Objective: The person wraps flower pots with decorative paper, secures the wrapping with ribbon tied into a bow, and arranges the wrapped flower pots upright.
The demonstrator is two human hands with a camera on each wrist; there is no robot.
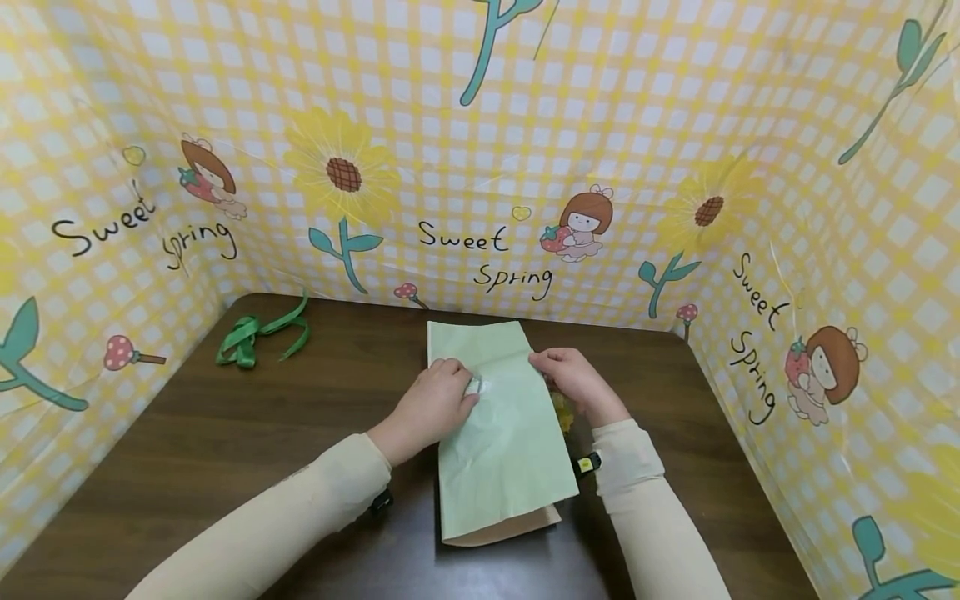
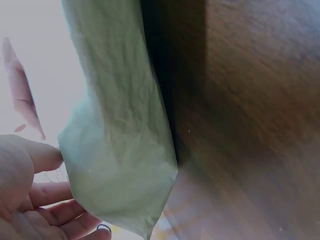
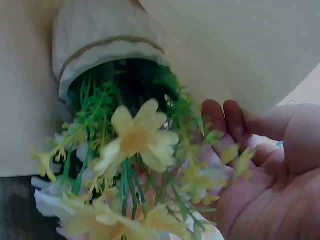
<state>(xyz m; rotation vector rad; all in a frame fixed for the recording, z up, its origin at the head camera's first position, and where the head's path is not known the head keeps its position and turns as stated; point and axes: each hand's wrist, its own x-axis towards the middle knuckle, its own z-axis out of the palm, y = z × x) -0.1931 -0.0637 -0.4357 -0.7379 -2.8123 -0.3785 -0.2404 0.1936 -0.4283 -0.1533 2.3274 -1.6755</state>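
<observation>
While the right wrist view reveals flowers [image 3: 137, 140] mostly hidden overhead, green paper [image 1: 506, 458] at the table's [image 1: 337, 383] middle runs lengthwise toward the backdrop [image 1: 442, 167], right hand [image 1: 583, 383] pinching its edge; left hand [image 1: 429, 410], grip unclear.

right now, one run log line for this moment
left hand: touching green paper; right hand: pinching its right edge; yellow flowers: showing past that edge; green ribbon: far left

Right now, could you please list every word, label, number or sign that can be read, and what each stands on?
"Sweet Spring": cloth, left side.
"Sweet Spring": cloth, back.
"Sweet Spring": cloth, right side.
Yellow label on the black device: too small to read.
</observation>
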